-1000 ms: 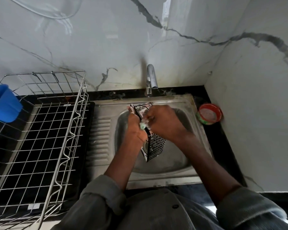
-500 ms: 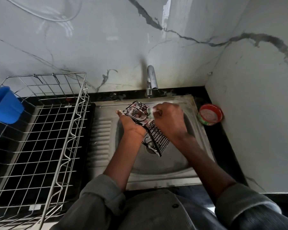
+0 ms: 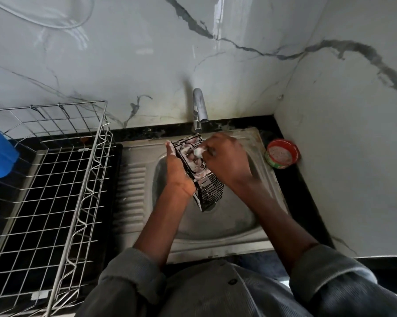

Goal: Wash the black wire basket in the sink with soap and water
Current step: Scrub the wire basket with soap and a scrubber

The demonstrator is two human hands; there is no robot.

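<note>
While left hand (image 3: 178, 177) grips black wire basket (image 3: 198, 172) by long side rail over sink (image 3: 257, 239), right hand (image 3: 227, 161) pinches sudsy scrubber (image 3: 198, 152) on mesh. Light, stiff, soap-slick; hold frame, not thin wires.

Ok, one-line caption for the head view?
Over the steel sink, left hand grips the soapy black wire basket while right hand scrubs it with a foamy pad beneath the tap.
</note>
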